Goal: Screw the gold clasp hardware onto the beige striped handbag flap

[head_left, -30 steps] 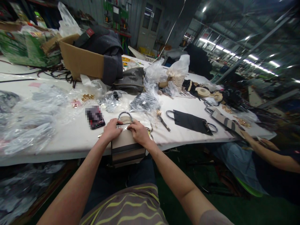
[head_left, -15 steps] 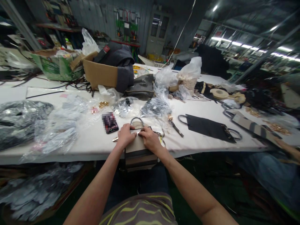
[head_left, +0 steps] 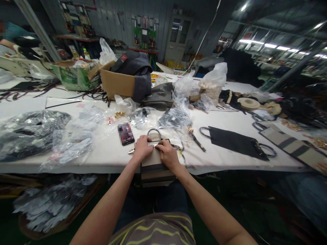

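Observation:
A beige and dark striped handbag piece point(head_left: 155, 166) lies over the table's front edge, its lower part hanging toward my lap. A dark looped handle point(head_left: 154, 130) stands up behind my fingers. My left hand point(head_left: 143, 148) is closed on the piece's upper part, thumb toward the middle. Close beside it, my right hand point(head_left: 168, 153) pinches the same part with its fingertips. Small shiny metal shows between the two thumbs, too small to name. A metal-ended tool point(head_left: 131, 151) pokes out left of my left hand. Right of my right hand lies a strap with a metal end point(head_left: 176, 146).
A phone point(head_left: 126, 133) and gold metal fittings point(head_left: 119, 115) lie beyond my left hand. To the right are a brush-like tool point(head_left: 198, 141), a black bag panel point(head_left: 233, 141) and a striped panel point(head_left: 288, 141) near another person's hand. Cardboard box point(head_left: 117, 82) and plastic-wrapped parts point(head_left: 33, 131) are around.
The view has turned slightly left, so everything appears shifted right. Both hands stay at the same part of the handbag piece, with only slight finger movement. A person shows at the far left.

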{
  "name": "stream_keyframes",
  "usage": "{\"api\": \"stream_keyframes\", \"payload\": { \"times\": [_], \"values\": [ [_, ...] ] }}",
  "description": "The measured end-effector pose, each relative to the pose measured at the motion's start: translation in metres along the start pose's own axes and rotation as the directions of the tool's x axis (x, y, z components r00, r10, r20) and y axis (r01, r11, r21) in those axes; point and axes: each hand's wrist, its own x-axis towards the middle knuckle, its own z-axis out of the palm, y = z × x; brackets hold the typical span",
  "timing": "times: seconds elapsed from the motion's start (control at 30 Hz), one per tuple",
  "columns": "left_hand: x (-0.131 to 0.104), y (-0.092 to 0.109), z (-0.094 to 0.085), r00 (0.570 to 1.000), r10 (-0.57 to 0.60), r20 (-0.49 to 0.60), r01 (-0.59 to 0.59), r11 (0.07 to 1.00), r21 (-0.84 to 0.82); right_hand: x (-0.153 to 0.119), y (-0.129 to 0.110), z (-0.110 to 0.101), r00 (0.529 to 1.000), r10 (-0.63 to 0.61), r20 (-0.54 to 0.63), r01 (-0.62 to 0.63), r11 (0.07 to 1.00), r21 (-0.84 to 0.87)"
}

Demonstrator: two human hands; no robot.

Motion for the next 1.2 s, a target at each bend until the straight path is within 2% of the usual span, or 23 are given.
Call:
{"api": "stream_keyframes", "payload": {
  "times": [0.43,0.67,0.8,0.93,1.2],
  "values": [
    [0.003,0.001,-0.002,0.999,-0.014,0.035,0.013,1.000,0.026,-0.001,0.000,0.004,1.000,0.005,-0.013,-0.005,1.000,-0.012],
    [0.001,0.004,-0.003,0.999,-0.031,0.024,0.031,0.999,0.017,0.000,0.001,-0.004,1.000,0.008,0.024,-0.009,0.999,0.044],
    [0.000,0.004,-0.003,0.999,-0.027,0.025,0.026,0.999,0.021,-0.004,-0.002,-0.006,0.997,0.059,-0.041,-0.055,0.995,0.087],
    [-0.001,0.004,-0.004,0.999,-0.031,0.028,0.030,0.999,0.018,-0.007,-0.008,-0.002,0.988,0.121,-0.091,-0.118,0.992,0.036],
    [0.001,0.003,-0.002,0.999,-0.029,0.025,0.028,1.000,0.006,-0.009,-0.015,0.002,0.986,0.097,-0.135,-0.093,0.995,0.035]
  ]
}}
